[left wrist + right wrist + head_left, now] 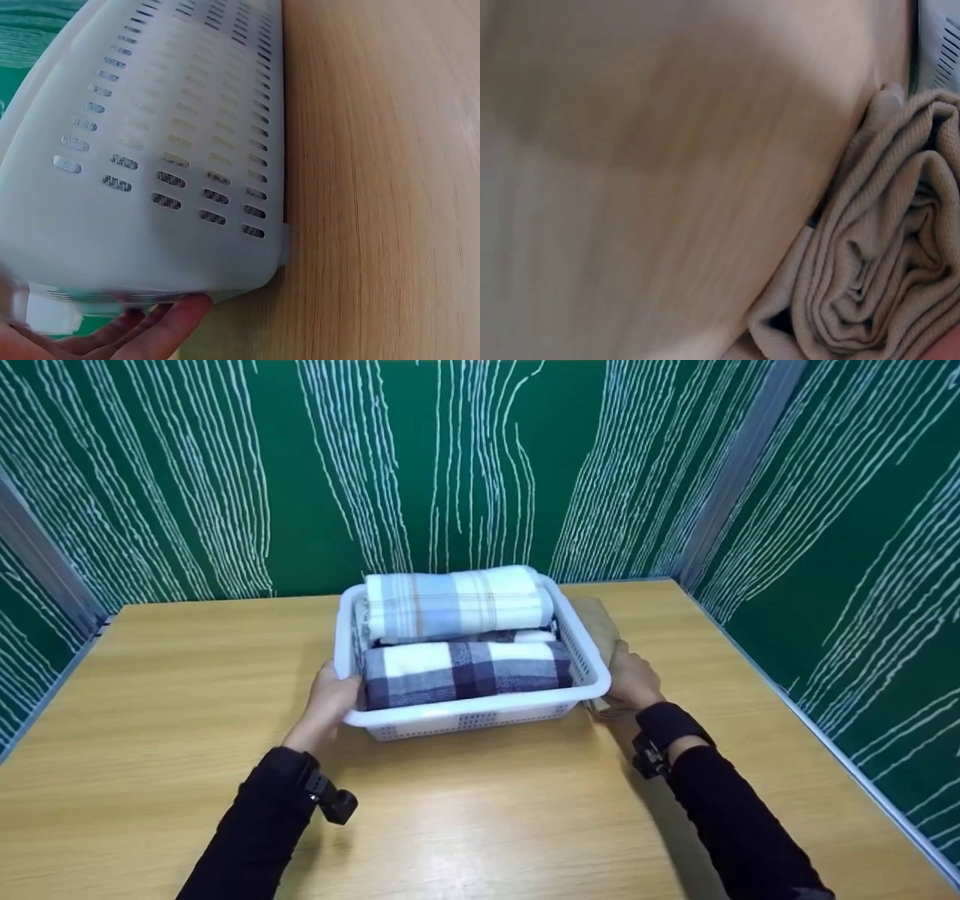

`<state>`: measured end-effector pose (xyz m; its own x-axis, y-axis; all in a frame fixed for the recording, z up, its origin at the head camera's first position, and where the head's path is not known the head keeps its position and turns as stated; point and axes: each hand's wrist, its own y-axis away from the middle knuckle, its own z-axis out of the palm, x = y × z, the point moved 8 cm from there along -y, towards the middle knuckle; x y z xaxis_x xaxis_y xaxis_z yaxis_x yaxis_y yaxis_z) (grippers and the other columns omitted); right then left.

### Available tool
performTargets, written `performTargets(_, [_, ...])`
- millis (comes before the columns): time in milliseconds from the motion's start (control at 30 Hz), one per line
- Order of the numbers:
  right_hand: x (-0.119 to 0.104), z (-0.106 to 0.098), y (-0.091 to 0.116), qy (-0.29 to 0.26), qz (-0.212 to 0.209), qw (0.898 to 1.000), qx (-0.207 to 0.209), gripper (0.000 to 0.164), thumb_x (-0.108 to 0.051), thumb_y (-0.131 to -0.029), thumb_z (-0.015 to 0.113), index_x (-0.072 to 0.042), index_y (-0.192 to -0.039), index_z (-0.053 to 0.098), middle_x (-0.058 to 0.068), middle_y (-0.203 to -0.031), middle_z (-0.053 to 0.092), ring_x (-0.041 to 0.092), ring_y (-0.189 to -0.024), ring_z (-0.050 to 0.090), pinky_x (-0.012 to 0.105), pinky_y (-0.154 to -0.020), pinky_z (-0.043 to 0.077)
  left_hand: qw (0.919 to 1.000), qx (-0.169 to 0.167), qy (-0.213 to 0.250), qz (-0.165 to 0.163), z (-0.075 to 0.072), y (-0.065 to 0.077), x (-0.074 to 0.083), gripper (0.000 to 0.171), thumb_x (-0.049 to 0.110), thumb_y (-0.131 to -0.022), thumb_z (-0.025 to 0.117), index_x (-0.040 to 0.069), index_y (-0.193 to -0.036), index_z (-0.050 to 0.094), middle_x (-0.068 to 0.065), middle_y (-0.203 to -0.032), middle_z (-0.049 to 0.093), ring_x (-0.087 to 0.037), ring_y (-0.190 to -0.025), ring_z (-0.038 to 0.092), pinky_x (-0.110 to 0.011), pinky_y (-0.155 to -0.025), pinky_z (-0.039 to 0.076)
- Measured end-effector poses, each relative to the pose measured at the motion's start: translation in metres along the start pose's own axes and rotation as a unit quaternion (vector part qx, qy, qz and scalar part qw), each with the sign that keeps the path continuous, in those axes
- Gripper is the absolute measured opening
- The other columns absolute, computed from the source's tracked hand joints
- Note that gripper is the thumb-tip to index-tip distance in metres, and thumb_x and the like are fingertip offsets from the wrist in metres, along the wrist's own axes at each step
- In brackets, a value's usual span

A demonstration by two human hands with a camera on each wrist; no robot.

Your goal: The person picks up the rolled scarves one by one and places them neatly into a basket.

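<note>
A white plastic basket (472, 709) with slotted walls holds rolled cloths. At its back lies a light blue and white plaid roll (457, 604); at its front, a dark purple and white checked roll (469, 671). My left hand (330, 701) grips the basket's left rim, and its fingers (169, 330) show against the outside wall in the left wrist view. Beside the basket's right end is a rolled beige cloth (870, 277), held by my right hand (634, 679). The rim hides part of this roll in the head view.
Everything stands on a wooden table (450, 817). Green panels with white wavy lines (315, 532) rise behind it and on both sides. More patterned cloth shows between the two rolls in the basket.
</note>
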<state>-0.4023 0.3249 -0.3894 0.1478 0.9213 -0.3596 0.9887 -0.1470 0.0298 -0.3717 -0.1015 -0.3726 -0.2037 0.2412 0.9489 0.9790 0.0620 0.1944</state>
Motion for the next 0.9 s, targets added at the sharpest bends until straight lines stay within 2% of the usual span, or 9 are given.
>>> performTargets(133, [0.007,-0.002,0.01,-0.003,-0.014,1.0,0.013,0.093,-0.051,-0.072,0.057,0.009,-0.132,0.02,0.032,-0.106,0.05,0.043,-0.095,0.051,0.052,-0.073,0.042,1.0,-0.007,0.003,-0.001,0.005,0.0,0.001,0.046,0.001,-0.085,0.033,-0.005,-0.13,0.026,-0.019,-0.13,0.034,-0.026,-0.117,0.032,-0.038,-0.097,0.029])
performTargets(300, [0.013,-0.001,0.026,-0.017,-0.028,0.999,0.024,0.099,-0.063,-0.067,0.058,0.007,-0.129,0.026,0.026,-0.103,0.054,0.037,-0.091,0.054,0.047,-0.071,0.043,0.9999,-0.014,0.007,0.0,0.008,0.0,-0.001,0.045,0.0,-0.084,0.034,-0.005,-0.129,0.028,-0.018,-0.129,0.036,-0.025,-0.115,0.033,-0.037,-0.096,0.029])
performTargets(433, [0.016,0.001,0.038,-0.024,-0.031,0.999,0.017,0.093,-0.047,-0.066,0.067,0.007,-0.13,0.025,0.025,-0.104,0.054,0.033,-0.086,0.053,0.045,-0.071,0.042,0.9998,-0.018,0.011,0.0,0.006,0.0,-0.002,0.046,0.0,-0.085,0.034,-0.005,-0.13,0.027,-0.019,-0.132,0.033,-0.027,-0.119,0.031,-0.038,-0.098,0.028])
performTargets(533, [0.017,0.003,0.046,-0.024,-0.036,0.999,0.007,0.093,-0.038,-0.067,0.069,0.008,-0.132,0.02,0.027,-0.107,0.052,0.033,-0.087,0.052,0.045,-0.072,0.042,0.9997,-0.021,0.01,0.001,0.002,0.0,-0.002,0.047,0.0,-0.085,0.035,-0.005,-0.131,0.025,-0.02,-0.132,0.032,-0.028,-0.12,0.03,-0.038,-0.098,0.029])
performTargets(667, [0.018,0.003,0.057,-0.019,-0.045,0.999,0.002,0.094,-0.037,-0.068,0.068,0.007,-0.134,0.018,0.027,-0.107,0.052,0.032,-0.086,0.053,0.044,-0.07,0.043,0.9997,-0.024,0.009,0.001,-0.001,0.0,-0.002,0.047,0.0,-0.085,0.035,-0.005,-0.131,0.025,-0.02,-0.131,0.033,-0.029,-0.119,0.032,-0.038,-0.096,0.032])
performTargets(900, [0.022,0.002,0.075,-0.009,-0.074,0.997,-0.005,0.09,-0.033,-0.068,0.067,0.009,-0.133,0.02,0.028,-0.104,0.052,0.031,-0.083,0.053,0.043,-0.066,0.044,0.9991,-0.034,0.023,-0.002,0.002,0.002,-0.002,0.043,0.0,-0.086,0.034,-0.005,-0.128,0.028,-0.02,-0.126,0.037,-0.028,-0.111,0.037,-0.039,-0.089,0.038])
